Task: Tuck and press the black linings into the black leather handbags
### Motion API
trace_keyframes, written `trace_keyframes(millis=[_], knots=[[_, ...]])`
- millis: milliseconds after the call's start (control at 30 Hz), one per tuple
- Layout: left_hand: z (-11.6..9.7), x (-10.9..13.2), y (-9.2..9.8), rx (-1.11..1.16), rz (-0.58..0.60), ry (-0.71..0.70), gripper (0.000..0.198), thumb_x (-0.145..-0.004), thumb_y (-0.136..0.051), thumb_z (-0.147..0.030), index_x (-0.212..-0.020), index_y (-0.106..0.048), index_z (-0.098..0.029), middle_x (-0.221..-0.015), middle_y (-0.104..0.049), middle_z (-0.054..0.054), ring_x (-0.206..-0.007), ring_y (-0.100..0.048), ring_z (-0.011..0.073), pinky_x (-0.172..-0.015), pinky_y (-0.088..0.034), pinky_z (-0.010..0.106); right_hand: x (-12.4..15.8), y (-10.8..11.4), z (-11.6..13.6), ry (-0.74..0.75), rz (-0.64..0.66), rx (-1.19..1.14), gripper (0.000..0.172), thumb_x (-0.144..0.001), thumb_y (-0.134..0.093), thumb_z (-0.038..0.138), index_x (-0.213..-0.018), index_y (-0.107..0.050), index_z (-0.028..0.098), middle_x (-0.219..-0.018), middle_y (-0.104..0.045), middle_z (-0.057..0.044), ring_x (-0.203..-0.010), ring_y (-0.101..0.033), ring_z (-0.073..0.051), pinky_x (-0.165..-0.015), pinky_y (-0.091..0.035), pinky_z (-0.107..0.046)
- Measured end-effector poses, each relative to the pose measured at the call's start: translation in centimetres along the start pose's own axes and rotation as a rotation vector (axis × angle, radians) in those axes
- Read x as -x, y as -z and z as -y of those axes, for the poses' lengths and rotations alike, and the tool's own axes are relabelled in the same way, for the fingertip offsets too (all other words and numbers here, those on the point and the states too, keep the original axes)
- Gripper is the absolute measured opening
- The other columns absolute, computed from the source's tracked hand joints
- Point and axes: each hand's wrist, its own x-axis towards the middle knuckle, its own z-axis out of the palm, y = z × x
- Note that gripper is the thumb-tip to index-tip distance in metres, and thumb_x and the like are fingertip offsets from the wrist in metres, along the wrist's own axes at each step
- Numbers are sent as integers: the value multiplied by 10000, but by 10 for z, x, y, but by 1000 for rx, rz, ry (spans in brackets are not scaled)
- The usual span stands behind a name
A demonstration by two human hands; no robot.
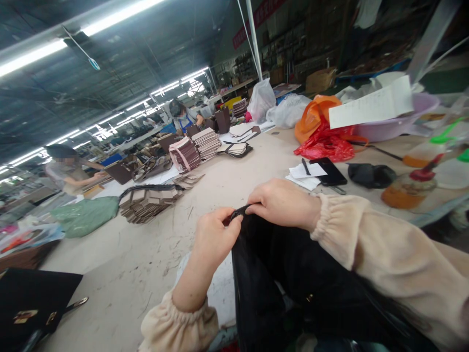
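Observation:
A black bag [256, 283], soft and hanging over the near table edge, fills the lower middle of the view. Its upper rim is pinched between the thumb and fingers of my left hand [216, 239]. Close beside it, my right hand [280, 203] grips the same rim from the other side. The two hands are a short gap apart, and a dark strip of the edge shows between them. A small gold-coloured metal piece [309, 297] sits on the black material. The lower part of the bag runs out of view.
Stacked cut pieces [150, 200] lie left on the table [120, 274]. A black bag with gold fittings [40, 298] is at lower left. At right are a phone [331, 172], red plastic bag [326, 146], purple basin [388, 127] and bottle of amber liquid [408, 190]. Two people work farther left.

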Motion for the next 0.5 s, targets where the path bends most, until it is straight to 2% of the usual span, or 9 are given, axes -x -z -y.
trace_keyframes(millis=[167, 500], knots=[[0, -3, -1, -3, 6, -5, 224, -782, -521, -321, -688, -675, -187, -520, -536, -36, -500, -464, 100, -472, -304, 215, -2, 0, 0, -15, 6, -19, 297, -854, -472, 395, -787, -714, 237, -793, -719, -31, -732, -619, -173, -608, -354, -271], [1, -7, 1, -32, 32, 4, 264, -801, -502, -340, -680, -667, -175, -498, -485, -40, -496, -428, 90, -489, -273, 217, -2, -1, -6, -39, 4, -131, 288, -825, -522, 427, -814, -731, 230, -765, -719, -28, -690, -610, -150, -577, -332, -248]])
